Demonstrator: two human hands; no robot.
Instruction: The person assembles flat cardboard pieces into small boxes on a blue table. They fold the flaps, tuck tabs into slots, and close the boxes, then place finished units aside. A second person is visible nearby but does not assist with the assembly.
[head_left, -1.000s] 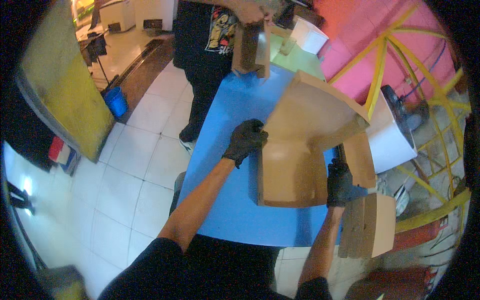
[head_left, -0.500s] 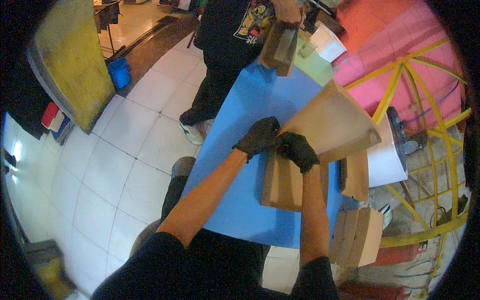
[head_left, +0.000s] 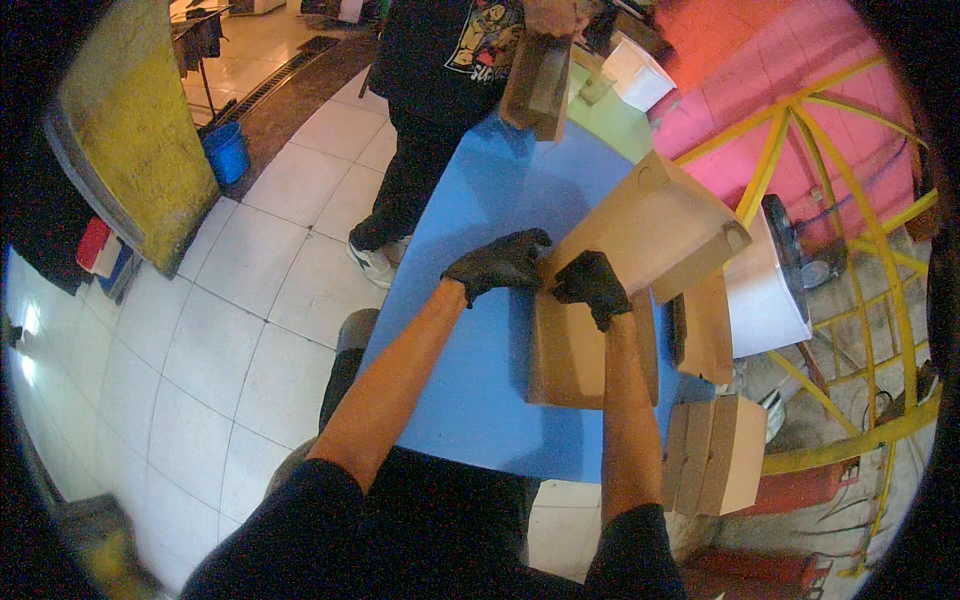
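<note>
The black-gloved left hand (head_left: 497,263) and black-gloved right hand (head_left: 592,287), fingers bent, work the open brown cardboard box's (head_left: 645,250) 9 o'clock side above the blue desk (head_left: 480,400); grip unclear.

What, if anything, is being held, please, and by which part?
Right hand: apparently the open box, by its left side near the fold. Left hand: unclear.

Item: shirt (head_left: 425,75), black, on the co-worker (head_left: 412,140) at the far side. Marking: one short line of pale lettering (head_left: 487,73), directly beneath a multicoloured figure print (head_left: 487,38); only partly legible, its end indistinct.

Item: shoe (head_left: 374,268), white, same wearer. Marking: dark, on the side, too small to make out.

Other surfaces: nothing legible.
</note>
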